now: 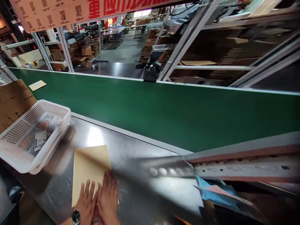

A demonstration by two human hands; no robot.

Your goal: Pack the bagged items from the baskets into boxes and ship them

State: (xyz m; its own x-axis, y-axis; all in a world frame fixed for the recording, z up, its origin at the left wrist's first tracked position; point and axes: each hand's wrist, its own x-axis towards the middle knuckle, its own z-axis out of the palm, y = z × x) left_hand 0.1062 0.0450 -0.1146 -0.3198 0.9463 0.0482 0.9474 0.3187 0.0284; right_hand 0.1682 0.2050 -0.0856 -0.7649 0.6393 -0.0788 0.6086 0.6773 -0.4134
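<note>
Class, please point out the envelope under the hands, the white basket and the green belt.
Envelope (90, 164): head view, on its bare upper face.
White basket (52, 141): head view, on its side wall near the rim.
Green belt (150, 109): head view, on the bare middle of its surface.

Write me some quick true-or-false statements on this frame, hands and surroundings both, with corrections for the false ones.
1. The left hand rests on a tan envelope, with a watch at its wrist. True.
2. The other hand hangs in the air. False: the right hand also rests on the envelope.
3. Another tan packet lies on the green belt. True.
4. A white basket stands on the metal table. True.
5. That basket holds nothing. False: a white label shows inside it.
6. The metal table lies beyond the belt. False: it is on the person's side.
</note>
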